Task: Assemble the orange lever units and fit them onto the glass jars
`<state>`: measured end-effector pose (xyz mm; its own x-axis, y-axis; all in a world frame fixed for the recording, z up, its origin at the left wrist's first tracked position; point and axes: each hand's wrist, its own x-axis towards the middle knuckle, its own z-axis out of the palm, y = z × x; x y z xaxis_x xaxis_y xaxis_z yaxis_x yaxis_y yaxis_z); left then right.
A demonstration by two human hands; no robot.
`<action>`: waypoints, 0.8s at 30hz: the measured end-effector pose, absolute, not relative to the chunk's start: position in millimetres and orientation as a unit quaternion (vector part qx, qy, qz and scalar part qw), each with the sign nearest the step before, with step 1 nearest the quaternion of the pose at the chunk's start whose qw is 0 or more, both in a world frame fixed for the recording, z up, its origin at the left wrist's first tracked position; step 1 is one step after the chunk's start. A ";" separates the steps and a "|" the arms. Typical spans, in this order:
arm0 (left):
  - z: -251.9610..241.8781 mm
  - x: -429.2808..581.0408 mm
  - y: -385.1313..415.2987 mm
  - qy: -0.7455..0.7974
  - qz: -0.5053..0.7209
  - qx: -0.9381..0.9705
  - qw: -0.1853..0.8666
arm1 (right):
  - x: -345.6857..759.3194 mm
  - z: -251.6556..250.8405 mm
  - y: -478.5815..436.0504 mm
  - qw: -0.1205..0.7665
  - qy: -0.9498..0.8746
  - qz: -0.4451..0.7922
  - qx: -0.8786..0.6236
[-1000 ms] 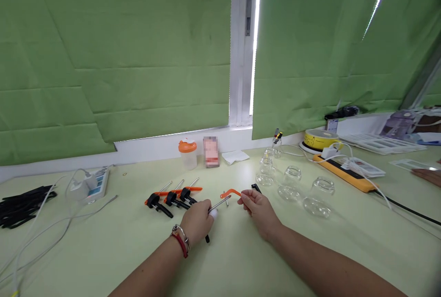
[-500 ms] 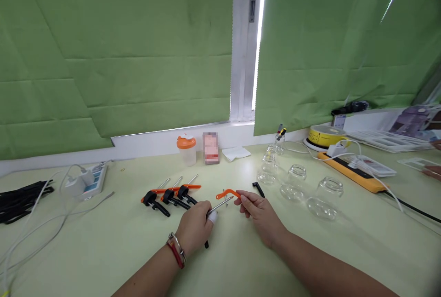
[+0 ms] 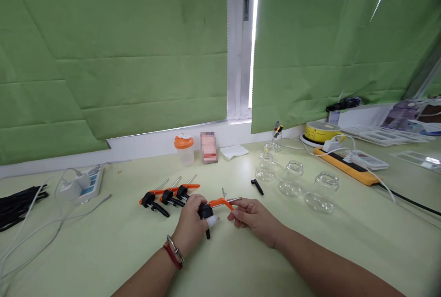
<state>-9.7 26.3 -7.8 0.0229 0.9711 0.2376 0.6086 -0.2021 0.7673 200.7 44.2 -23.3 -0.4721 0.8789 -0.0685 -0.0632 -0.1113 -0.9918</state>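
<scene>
My left hand (image 3: 192, 223), a white wrap on one finger, is closed around a black round-capped part (image 3: 206, 211) with a black handle below it. A thin metal rod (image 3: 236, 199) sticks out from that part to the right. Between thumb and fingers, my right hand (image 3: 258, 219) pinches the end of a curved orange plastic strip (image 3: 220, 202). The strip's other end lies along the rod, close to the black cap; whether they are joined I cannot tell. Behind them is a small metal piece (image 3: 224, 192). A black L-shaped handle (image 3: 257, 187) lies beyond my right hand.
Several similar black parts (image 3: 149, 200) with orange strips and rods lie to the left. Clear glass jars (image 3: 291, 182) stand on the right, before an orange power strip (image 3: 347, 166). An orange-lidded cup (image 3: 185, 150) stands at the back. White cables (image 3: 55, 223) cross the left side.
The orange strip has come down and left onto the rod, near the black cap. My left hand has turned, so the cap now shows. The view has shifted slightly.
</scene>
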 end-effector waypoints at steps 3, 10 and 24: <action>-10.3 -9.7 28.9 0.564 0.438 0.626 0.313 | 201.2 -25.0 46.2 0.364 -0.555 0.655 -0.362; -9.8 -3.2 19.5 0.484 0.443 0.577 0.486 | 202.1 -23.4 45.2 0.372 -0.553 0.666 -0.336; 4.0 2.4 7.2 0.425 0.414 0.600 0.537 | 203.8 -24.8 43.7 0.334 -0.565 0.691 -0.303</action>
